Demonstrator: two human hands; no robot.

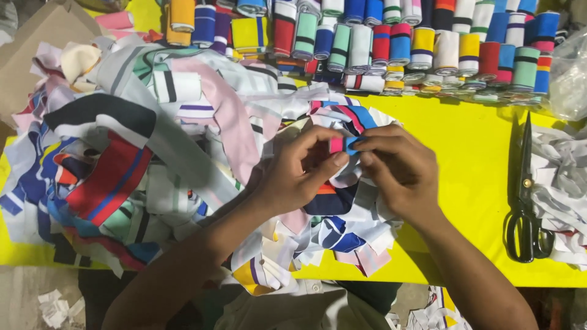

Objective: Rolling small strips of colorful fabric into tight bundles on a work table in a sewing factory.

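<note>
My left hand (299, 174) and my right hand (397, 171) meet above a heap of striped fabric strips (153, 159) on a yellow table (465, 153). Both pinch one small folded strip, pink and blue (343, 145), between thumbs and fingertips. The left thumb presses on its lower edge; the right fingers close over its right end. More strips in white, navy, orange and pink lie directly under the hands.
Rows of rolled striped fabric bands (428, 49) line the table's far edge. Black scissors (524, 195) lie at the right, beside a pile of white scraps (565, 177). A clear plastic bag (572, 73) sits far right, cardboard (36, 49) far left.
</note>
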